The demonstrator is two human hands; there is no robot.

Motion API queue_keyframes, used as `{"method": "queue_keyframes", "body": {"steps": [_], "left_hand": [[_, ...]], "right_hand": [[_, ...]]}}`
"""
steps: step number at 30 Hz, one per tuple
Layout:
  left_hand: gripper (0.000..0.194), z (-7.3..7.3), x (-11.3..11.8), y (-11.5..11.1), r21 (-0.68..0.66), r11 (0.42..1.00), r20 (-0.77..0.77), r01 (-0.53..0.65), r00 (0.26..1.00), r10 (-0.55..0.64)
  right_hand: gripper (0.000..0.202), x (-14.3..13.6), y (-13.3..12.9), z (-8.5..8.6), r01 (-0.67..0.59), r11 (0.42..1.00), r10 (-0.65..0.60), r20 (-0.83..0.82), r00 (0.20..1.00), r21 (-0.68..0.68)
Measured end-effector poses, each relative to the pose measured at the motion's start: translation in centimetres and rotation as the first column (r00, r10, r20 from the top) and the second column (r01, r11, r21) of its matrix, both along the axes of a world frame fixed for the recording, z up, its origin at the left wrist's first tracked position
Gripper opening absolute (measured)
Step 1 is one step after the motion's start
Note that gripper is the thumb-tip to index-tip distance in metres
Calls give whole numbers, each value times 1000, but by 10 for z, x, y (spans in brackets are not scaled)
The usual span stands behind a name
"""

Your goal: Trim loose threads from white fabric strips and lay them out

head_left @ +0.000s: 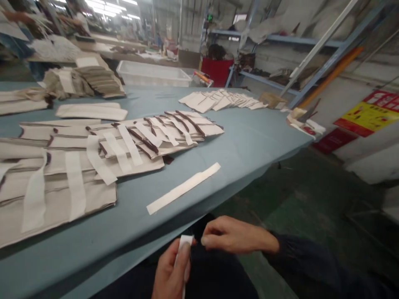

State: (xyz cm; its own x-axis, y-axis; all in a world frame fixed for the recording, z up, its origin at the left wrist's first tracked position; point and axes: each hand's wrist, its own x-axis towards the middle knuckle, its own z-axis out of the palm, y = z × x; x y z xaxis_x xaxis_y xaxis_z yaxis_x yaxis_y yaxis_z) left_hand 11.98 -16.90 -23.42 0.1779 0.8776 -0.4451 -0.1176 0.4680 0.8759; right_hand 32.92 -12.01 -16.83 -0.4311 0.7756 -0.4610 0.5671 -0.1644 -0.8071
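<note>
Below the front edge of the blue-green table (249,153), my left hand (173,270) grips a narrow white strip (186,239) between thumb and fingers. Just to its right is my right hand (233,236), its fingers curled together near the strip's upper end; what they hold, if anything, is too small to make out. A single cream strip (183,188) lies flat on the table, up from my hands. To its left, overlapping beige fabric pieces (96,197) with dark edging carry several white strips (75,187) across them.
Farther back lie fanned cream pieces (218,99), stacked beige bundles (99,81) and a white plastic bin (152,74). A small cardboard box (272,100) is near the far right corner. Metal shelves (268,79) stand behind, and people are at the far left.
</note>
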Motion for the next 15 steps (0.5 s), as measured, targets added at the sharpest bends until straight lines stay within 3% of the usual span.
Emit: {"method": "queue_keyframes", "body": {"steps": [3, 8, 11, 15], "left_hand": [[56, 17, 0, 2, 34, 999, 22, -27, 999, 26], [61, 32, 5, -3, 101, 992, -26, -80, 996, 83], [71, 32, 11, -11, 72, 988, -41, -138, 989, 142], [70, 26, 18, -18, 49, 988, 14, -149, 989, 148]], "right_hand": [[32, -22, -38, -21, 142, 987, -155, -247, 957, -72], [41, -61, -45, -37, 358, 914, -392, -637, 664, -189], [41, -72, -40, -37, 475, 861, -445, -720, 533, -181], [42, -73, -35, -36, 605, 787, -507, -682, 527, -118]]}}
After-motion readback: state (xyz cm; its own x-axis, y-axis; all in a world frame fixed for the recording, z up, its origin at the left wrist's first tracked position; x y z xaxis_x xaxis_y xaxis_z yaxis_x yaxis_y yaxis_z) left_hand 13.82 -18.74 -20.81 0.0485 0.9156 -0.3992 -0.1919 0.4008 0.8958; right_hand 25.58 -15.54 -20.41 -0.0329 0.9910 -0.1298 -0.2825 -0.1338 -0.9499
